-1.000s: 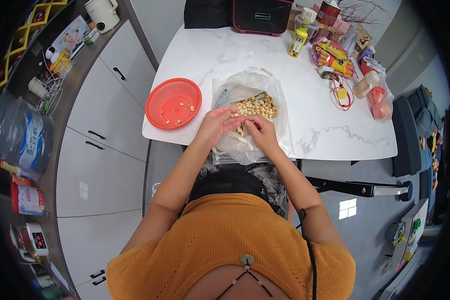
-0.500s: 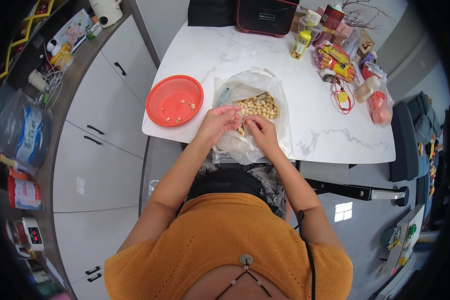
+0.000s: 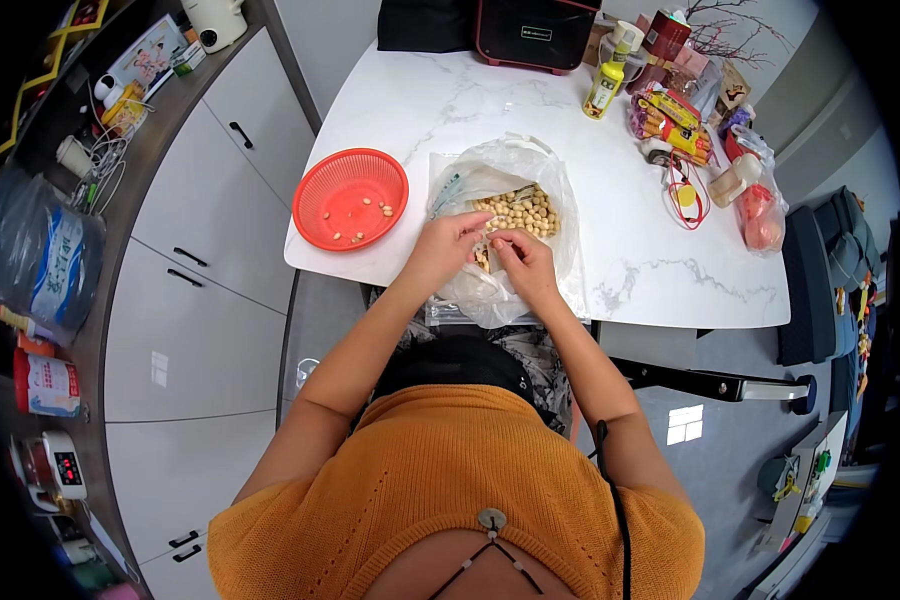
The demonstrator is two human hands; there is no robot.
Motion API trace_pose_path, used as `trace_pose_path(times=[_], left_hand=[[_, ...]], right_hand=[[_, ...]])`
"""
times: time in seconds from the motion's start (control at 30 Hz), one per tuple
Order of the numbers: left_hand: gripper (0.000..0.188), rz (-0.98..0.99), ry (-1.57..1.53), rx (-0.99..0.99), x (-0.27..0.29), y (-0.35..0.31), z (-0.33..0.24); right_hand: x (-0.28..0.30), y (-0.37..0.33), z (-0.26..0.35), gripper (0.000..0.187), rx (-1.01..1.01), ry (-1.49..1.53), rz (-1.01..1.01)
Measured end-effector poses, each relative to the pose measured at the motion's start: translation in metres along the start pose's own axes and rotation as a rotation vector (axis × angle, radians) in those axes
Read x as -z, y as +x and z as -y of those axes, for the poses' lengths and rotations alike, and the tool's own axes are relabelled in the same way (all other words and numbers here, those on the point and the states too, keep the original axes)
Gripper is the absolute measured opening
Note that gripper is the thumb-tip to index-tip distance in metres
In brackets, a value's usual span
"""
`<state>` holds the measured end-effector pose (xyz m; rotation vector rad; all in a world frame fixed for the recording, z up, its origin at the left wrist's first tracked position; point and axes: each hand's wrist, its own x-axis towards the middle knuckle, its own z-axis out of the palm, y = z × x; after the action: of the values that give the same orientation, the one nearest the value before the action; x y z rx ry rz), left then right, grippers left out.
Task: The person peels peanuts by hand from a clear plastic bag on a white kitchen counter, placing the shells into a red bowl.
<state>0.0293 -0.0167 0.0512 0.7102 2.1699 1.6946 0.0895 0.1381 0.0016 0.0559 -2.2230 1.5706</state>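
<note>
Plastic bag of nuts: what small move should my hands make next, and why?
Probably bring your left hand and right hand together over the plastic bag, pinching: they nearly meet beside the nuts, and the red slotted basket holds only a few pieces.

This is a home (see sofa [image 3: 808, 285], cabinets [image 3: 205, 335]).

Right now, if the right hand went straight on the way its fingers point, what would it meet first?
The right hand would likely meet the left hand first, though depth is unclear.
</note>
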Motion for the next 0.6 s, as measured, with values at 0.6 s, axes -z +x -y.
trace_pose_path(times=[0.6], left_hand=[[0.020,-0.640,0.585,-0.269,0.105,0.002,0.011]], right_hand=[[-0.001,-0.001,0.000,0.012,-0.010,-0.008,0.007]])
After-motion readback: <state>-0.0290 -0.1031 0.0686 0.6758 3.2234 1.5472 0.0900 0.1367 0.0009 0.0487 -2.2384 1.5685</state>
